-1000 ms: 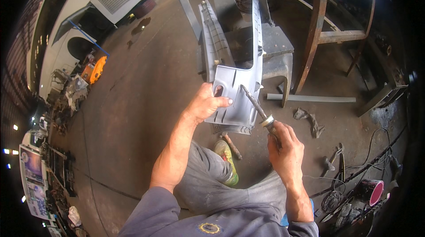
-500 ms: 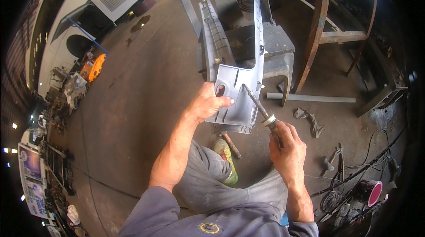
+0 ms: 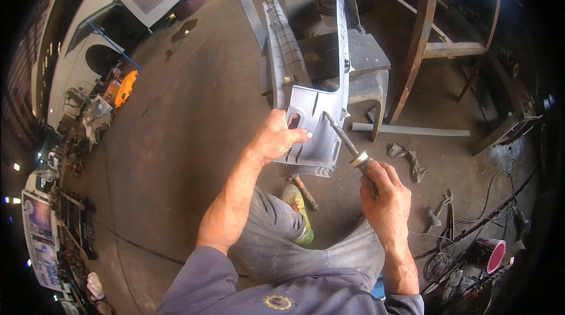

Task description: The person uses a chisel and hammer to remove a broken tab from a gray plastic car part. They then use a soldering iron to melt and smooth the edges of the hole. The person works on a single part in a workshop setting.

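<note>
My left hand grips a light grey plastic trim panel by its lower left edge, the thumb lying on the face beside an oval hole. Two long ribbed arms run from the panel toward the far side, over a grey plastic chair. In my right hand is a soldering iron, fingers wrapped round its handle below a metal collar. Its dark tip meets the panel near a narrow dark slit, right of my left thumb. Most of the handle is hidden by my fingers.
A rusty metal frame stands far right, with a pale bar on the floor before it. A crumpled rag, a hammer, cables and a red-topped can lie at right. A short stick lies by my shoe.
My right hand has shifted slightly to the right and down, while the iron's tip stays at the same spot on the panel. My left hand keeps its grip.
</note>
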Motion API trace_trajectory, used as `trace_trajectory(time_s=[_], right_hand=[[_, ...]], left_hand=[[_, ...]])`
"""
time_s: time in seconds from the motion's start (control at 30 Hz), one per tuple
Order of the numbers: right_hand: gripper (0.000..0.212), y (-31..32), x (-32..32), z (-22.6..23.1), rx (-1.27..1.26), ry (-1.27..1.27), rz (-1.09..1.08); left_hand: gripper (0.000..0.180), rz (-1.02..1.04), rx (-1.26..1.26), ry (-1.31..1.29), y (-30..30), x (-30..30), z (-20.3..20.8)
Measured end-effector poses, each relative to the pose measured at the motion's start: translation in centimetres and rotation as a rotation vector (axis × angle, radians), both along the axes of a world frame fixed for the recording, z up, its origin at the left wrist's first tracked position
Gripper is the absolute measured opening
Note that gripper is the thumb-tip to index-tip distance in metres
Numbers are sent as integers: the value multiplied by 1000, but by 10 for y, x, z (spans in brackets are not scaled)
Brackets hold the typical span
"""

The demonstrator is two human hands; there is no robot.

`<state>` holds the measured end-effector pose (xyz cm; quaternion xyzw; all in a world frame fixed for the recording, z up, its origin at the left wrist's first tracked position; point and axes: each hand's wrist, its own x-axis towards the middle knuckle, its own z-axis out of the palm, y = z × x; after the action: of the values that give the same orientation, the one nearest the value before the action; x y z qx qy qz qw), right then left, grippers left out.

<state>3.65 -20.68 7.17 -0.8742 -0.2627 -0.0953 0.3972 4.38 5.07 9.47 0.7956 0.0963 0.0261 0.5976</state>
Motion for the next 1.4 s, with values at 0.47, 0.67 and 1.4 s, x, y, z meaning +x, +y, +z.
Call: trace_trajectory(time_s=[0.47,0.67,1.4], right_hand=[[27,1,-4,13,-27,64,-52],[26,2,-5,15,-29,56,-50],[26,2,-7,14,-49,-12,-29]], left_hand=[[13,-29,58,-28,2,1,-5],[13,-31,85,-34,1,1,-2],[24,-51,72,6,5,3,-10]])
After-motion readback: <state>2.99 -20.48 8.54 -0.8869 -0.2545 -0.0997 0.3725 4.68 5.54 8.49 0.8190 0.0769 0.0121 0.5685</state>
